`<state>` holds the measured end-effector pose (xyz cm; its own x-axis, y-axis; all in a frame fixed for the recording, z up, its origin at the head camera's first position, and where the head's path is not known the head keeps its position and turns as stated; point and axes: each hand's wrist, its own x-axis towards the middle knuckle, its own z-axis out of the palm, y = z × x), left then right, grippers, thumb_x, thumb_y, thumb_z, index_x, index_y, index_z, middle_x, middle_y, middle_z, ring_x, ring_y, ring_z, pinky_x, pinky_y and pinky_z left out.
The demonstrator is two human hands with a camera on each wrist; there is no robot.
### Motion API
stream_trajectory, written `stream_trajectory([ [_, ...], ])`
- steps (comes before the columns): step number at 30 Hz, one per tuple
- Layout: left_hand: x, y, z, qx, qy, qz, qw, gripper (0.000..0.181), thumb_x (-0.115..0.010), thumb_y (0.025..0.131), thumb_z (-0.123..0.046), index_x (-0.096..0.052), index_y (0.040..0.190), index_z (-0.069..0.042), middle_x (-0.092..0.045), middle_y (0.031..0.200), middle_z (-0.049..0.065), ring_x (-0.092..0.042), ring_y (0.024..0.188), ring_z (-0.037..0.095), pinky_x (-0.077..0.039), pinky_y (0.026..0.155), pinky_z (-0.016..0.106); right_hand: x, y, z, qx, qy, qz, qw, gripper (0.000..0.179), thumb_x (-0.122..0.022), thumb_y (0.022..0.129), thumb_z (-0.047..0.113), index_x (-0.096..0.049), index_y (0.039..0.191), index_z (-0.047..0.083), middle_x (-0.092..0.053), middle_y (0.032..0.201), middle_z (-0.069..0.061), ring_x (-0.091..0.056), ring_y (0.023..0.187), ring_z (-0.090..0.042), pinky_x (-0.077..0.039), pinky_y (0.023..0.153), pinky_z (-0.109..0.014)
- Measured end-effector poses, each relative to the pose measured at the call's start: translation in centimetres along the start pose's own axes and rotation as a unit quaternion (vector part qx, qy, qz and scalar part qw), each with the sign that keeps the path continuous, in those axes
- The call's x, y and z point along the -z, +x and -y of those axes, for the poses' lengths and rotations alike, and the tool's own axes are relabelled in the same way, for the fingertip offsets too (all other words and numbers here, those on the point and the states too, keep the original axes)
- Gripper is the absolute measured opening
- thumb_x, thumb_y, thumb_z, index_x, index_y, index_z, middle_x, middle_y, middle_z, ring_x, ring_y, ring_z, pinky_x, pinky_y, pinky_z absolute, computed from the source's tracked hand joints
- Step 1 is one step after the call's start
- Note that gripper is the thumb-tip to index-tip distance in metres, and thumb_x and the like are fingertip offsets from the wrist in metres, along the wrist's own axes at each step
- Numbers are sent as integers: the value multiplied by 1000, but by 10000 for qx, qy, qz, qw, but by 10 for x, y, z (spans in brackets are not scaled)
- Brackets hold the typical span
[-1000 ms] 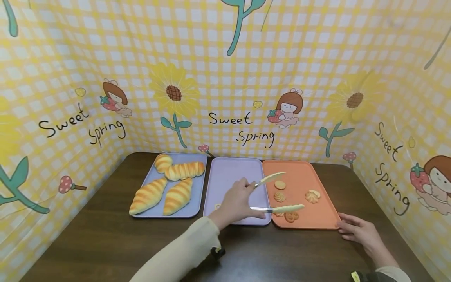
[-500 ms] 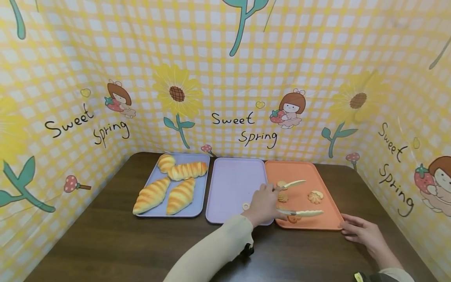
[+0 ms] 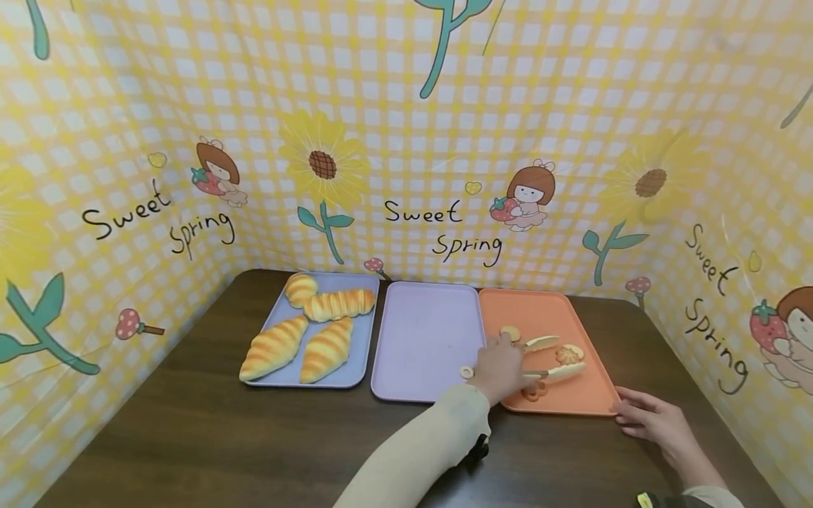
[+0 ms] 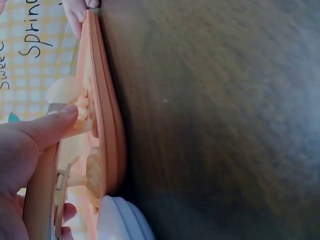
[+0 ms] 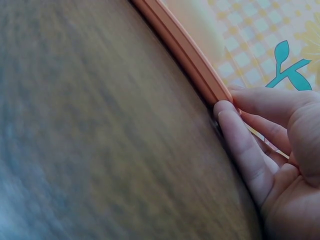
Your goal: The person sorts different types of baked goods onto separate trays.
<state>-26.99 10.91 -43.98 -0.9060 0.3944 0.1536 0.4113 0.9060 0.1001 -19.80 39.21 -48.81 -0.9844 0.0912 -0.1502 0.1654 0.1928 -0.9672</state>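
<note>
My left hand (image 3: 498,368) grips a pair of tongs (image 3: 565,370) with metal arms and cream tips, low over the orange tray (image 3: 527,303). The tongs' tips are spread, one on either side of a flower-shaped cookie (image 3: 568,355). A round cookie (image 3: 510,331) lies behind the hand, and a pretzel-shaped cookie (image 3: 535,392) sits near the tray's front edge. In the left wrist view, the thumb (image 4: 57,122) presses along the tongs' handle (image 4: 42,190). My right hand (image 3: 651,418) pinches the orange tray's front right corner between thumb and fingers, as the right wrist view shows.
A lilac tray (image 3: 425,310) adjoins the orange one, with a small ring-shaped cookie (image 3: 466,372) near its right edge. Further left, a blue-grey tray (image 3: 364,353) bears several breads (image 3: 327,351). A yellow checked cloth (image 3: 406,127) surrounds the dark wooden table (image 3: 254,444).
My left hand has moved right with the tongs, from over the lilac tray to over the orange one, and the tips have come lower and closer together. The right hand stays at its corner.
</note>
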Motion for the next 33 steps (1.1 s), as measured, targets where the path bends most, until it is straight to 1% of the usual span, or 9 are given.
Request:
stream_trajectory([
  [2,2,2,-3,10,72,47,10000,41,-77,77,-62,-75,88,-23,-58,104,-2,-52,86,16,-49,66,32,-1,0,0,15,15,-21,10000,44,-68,93,5,-66,88,48,-65,86,10,-68,76,-8,-57,68,-28],
  [5,4,3,-6,-55,312,20,9995,35,-76,80,-58,-76,86,-23,-59,101,-2,-55,85,17,-51,65,33,0,0,0,-17,20,-10,10000,43,-69,93,6,-67,88,49,-65,86,10,-68,76,-8,-57,69,-28],
  [8,4,5,-7,-110,500,-65,9987,32,-75,84,-53,-78,94,-23,-59,98,-1,-57,84,18,-52,64,36,0,0,1,-90,63,-33,9999,42,-70,92,7,-67,87,49,-65,86,10,-68,76,-8,-57,69,-28],
  [11,3,6,-7,-86,572,-72,9983,30,-75,85,-50,-78,97,-22,-58,98,-1,-57,86,18,-52,63,37,-1,0,1,-95,102,-40,9999,40,-70,92,6,-68,89,46,-65,86,10,-68,76,-8,-57,68,-28],
  [17,0,5,-6,-109,692,-62,9975,29,-73,86,-50,-77,96,-23,-58,100,-2,-57,86,18,-52,63,36,-1,0,1,-108,110,-57,9999,40,-70,92,6,-68,89,46,-65,87,10,-68,76,-8,-57,68,-28],
  [23,-1,4,-4,-200,616,-112,9978,29,-73,87,-51,-77,96,-24,-59,104,-2,-56,88,17,-53,65,36,-1,0,2,-129,81,-32,9999,40,-72,91,8,-67,87,48,-65,87,9,-68,76,-8,-57,69,-28],
  [26,-2,2,-2,-263,570,-107,9980,29,-72,88,-51,-77,97,-24,-59,105,-2,-56,88,17,-53,66,35,0,0,2,-257,45,-10,9997,35,-72,91,10,-67,90,45,-65,88,8,-68,77,-9,-58,70,-29],
  [30,-1,0,1,-323,578,-110,9977,30,-69,89,-53,-77,97,-26,-59,107,-2,-56,87,17,-53,66,35,2,2,2,-445,4,2,9990,24,-73,92,14,-71,106,33,-65,90,7,-68,79,-10,-58,72,-31],
  [33,0,-1,3,-326,639,-173,9973,33,-67,89,-56,-77,96,-25,-58,106,-2,-56,85,16,-53,65,33,3,2,1,-450,-29,14,9990,26,-72,93,14,-71,116,25,-65,91,6,-69,80,-11,-58,72,-31],
])
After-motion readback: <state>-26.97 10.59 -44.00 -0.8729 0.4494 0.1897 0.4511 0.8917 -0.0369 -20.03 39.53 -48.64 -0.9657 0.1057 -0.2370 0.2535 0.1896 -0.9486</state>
